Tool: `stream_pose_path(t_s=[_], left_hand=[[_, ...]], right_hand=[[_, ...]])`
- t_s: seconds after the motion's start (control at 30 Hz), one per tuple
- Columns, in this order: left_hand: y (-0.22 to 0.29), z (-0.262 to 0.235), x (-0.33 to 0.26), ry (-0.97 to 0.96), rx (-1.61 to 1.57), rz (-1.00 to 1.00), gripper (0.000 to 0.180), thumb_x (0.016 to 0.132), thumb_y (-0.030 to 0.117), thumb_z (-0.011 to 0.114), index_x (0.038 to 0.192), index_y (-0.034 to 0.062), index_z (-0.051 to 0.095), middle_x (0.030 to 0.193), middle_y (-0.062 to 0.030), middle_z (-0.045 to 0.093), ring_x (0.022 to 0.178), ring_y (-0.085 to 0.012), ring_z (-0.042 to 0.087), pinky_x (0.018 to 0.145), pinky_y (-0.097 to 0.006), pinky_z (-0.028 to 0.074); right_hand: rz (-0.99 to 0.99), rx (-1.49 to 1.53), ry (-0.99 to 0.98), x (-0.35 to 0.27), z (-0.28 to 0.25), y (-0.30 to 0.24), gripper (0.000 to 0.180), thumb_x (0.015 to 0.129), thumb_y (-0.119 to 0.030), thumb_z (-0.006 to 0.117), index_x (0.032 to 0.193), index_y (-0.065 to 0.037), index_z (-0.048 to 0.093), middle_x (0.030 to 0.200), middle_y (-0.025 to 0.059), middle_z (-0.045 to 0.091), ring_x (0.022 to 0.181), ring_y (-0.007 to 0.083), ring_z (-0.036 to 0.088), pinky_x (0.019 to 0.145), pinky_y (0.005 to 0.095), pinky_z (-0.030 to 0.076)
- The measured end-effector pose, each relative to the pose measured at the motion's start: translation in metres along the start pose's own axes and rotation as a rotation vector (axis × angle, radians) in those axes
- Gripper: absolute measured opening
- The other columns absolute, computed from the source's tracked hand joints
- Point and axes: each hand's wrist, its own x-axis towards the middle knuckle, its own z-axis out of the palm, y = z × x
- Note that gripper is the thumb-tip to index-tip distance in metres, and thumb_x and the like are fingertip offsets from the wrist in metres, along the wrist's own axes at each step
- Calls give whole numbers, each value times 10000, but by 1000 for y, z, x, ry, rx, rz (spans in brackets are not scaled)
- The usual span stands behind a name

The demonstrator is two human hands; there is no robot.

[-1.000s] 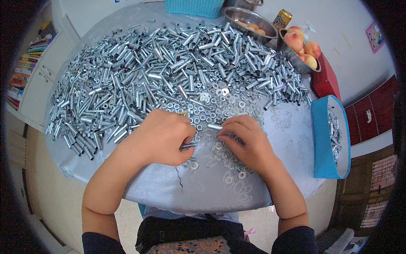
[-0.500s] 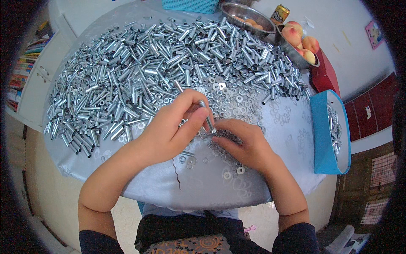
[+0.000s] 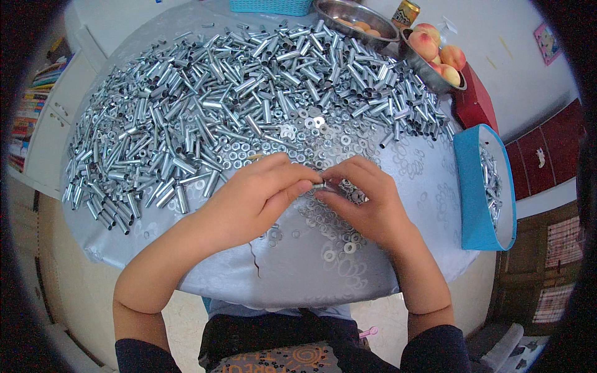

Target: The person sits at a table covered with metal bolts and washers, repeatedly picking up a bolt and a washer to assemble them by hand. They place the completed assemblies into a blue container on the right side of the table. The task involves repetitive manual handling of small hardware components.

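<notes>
Over the middle of the table my left hand (image 3: 252, 202) is closed, pinching a short silvery metal tube (image 3: 319, 184) between thumb and fingers. Only the tube's end shows beyond the fingertips. My right hand (image 3: 373, 202) meets it there, its fingers and thumb curled around that end; what lies between them is too small to make out. Flat metal washers (image 3: 345, 140) and thinner rings lie scattered beneath and around both hands. Beyond them spreads a large heap of silvery metal tubes (image 3: 186, 105), which reaches down the left side of the table.
A blue fabric box (image 3: 471, 193) with metal pieces stands at the right edge, by a red box (image 3: 476, 105). At the back are a bowl of peaches (image 3: 429, 76), a steel bowl of eggs (image 3: 326, 11), a can (image 3: 405, 13) and a blue basket (image 3: 270, 6). A dark string (image 3: 255, 261) lies nearer me.
My left hand has lowered and turned; the tube, upright before, now points toward my right hand. The right hand has risen slightly and its fingers have come to the tube's end.
</notes>
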Motion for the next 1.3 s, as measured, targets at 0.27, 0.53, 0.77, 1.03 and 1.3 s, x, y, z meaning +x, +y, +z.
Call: stream_pose_path(t_s=[0.27,0.53,0.77,1.03,1.3], left_hand=[[-3,4,-1,4,-78,-11,173,878,177,459,922,12,491,822,-144,531,727,-304,534,650,-353,419],[3,11,-7,42,-247,-217,356,892,287,444,1069,1,327,747,-146,506,652,-252,541,585,-349,410],[3,21,-8,-163,-448,-205,492,827,275,572,1139,12,297,847,-170,548,758,-251,577,661,-313,448],[6,17,-6,98,-537,-184,262,855,144,536,1041,17,402,919,-84,563,852,-134,547,727,-274,433],[7,16,-3,170,-639,-333,173,848,165,557,830,-7,547,787,-44,558,778,-82,514,685,-217,414]], right_hand=[[43,45,-65,-2,-2,-9,201,728,-143,656,914,-78,610,801,90,574,717,248,581,612,323,472],[20,121,-67,-8,10,-15,266,731,-140,638,972,-60,558,824,109,582,730,292,576,630,355,466],[-156,71,-92,-10,19,-16,271,708,-99,630,962,-80,538,893,134,565,828,302,551,689,390,432],[-70,103,43,-3,0,-22,437,656,-98,691,1057,-70,519,911,97,558,812,256,540,726,353,414],[-41,-130,60,-1,-9,13,127,732,-81,615,856,-53,614,769,96,581,719,258,549,651,347,441]])
